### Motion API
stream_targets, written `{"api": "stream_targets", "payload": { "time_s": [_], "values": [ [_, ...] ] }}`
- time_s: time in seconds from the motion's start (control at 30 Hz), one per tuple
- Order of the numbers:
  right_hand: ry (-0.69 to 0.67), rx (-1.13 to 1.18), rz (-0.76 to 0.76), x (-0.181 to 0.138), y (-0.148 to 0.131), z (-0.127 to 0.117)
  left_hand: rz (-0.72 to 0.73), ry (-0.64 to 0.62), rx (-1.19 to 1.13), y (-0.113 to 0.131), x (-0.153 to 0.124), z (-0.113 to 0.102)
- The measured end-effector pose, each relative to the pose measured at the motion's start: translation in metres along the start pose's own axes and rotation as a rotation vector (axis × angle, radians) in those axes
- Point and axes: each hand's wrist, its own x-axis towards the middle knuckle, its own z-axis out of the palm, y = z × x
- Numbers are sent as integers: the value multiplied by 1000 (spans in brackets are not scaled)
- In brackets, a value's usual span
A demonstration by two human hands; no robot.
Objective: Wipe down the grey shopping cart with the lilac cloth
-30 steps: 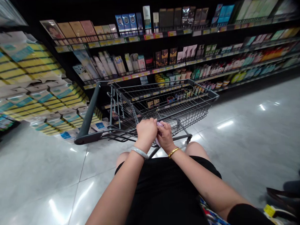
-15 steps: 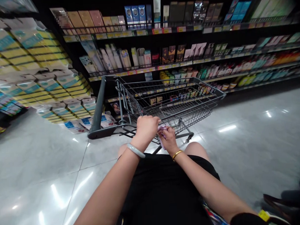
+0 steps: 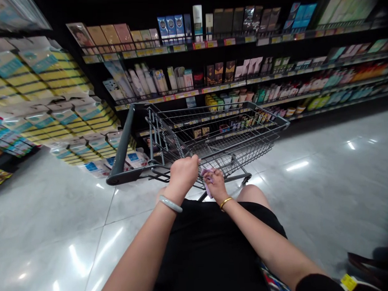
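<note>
A grey wire shopping cart (image 3: 232, 150) stands side-on in front of me, its handle (image 3: 124, 143) to the left. My left hand (image 3: 184, 173), with a pale bangle at the wrist, is closed around the near top rail of the cart; its fingertips are mostly hidden behind the knuckles. Just right of it and a little lower, my right hand (image 3: 216, 185) wears a gold bracelet and has its fingers bunched on a crumpled light purple cloth (image 3: 208, 187). The cloth lies close against the cart's near wire side. I see no goods inside the basket.
Shelves (image 3: 217, 87) of boxes, bottles and tubes run behind the cart. Yellow packs (image 3: 48, 78) hang in stacks on the left. Shiny grey floor (image 3: 326, 192) reflects the lights. A dark object with a yellow tag (image 3: 349, 282) is at the lower right.
Both hands have shifted slightly left and down in view, and a small gap has opened between them. The right hand still holds the cloth. The camera view has tilted a little.
</note>
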Motion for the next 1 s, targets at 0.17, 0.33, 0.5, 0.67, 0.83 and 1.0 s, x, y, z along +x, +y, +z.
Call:
{"api": "stream_targets", "payload": {
  "time_s": [0.17,0.33,0.5,0.67,0.83,1.0],
  "values": [
    [99,39,115,5,-9,3,-37,45,9,4,-1,4],
    [30,174,35,19,-52,-1,-50,52,9,6,-2,6],
    [72,124,146,2,-7,0,-72,42,-5,6,-1,7],
    [143,145,236,2,8,-2,-68,38,11,6,1,10],
    [50,217,138,21,-31,-7,-53,57,30,6,1,13],
    [117,174,185,8,2,-5,-50,40,18,4,2,13]
  ]
}}
